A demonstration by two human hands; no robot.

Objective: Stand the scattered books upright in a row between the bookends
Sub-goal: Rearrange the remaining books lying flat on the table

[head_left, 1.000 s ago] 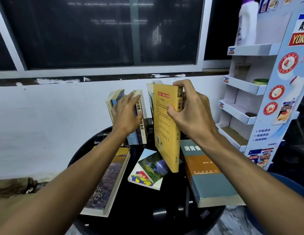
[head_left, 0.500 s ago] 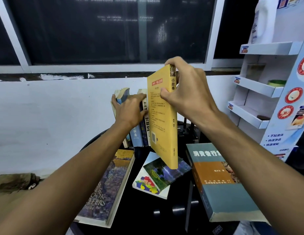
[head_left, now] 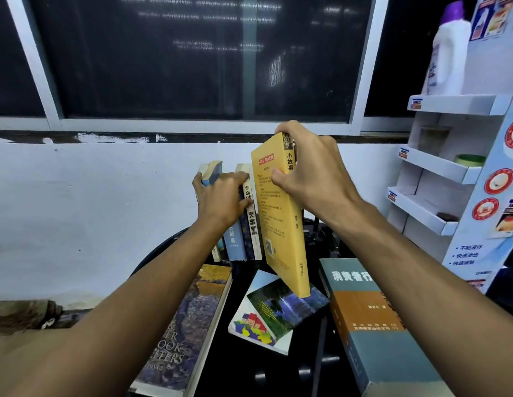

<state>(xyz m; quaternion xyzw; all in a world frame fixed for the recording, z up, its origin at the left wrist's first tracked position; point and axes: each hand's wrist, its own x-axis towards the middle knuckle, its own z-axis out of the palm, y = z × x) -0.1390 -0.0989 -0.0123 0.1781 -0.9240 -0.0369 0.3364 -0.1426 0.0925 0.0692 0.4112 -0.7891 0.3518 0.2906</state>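
Left of the yellow book, the left hand lies flat against the row of standing books, fingers together, bracing about four spines. Right of that row, the right hand holds the yellow book off the black bench, fingers clamped on its top and spine, its lower corner hanging over the small picture book. To seat it well, I'd swing that corner in beside the row, then lower it straight. Three books lie flat: the painted-cover book, the small picture book and the thick blue book. No bookend shows clearly.
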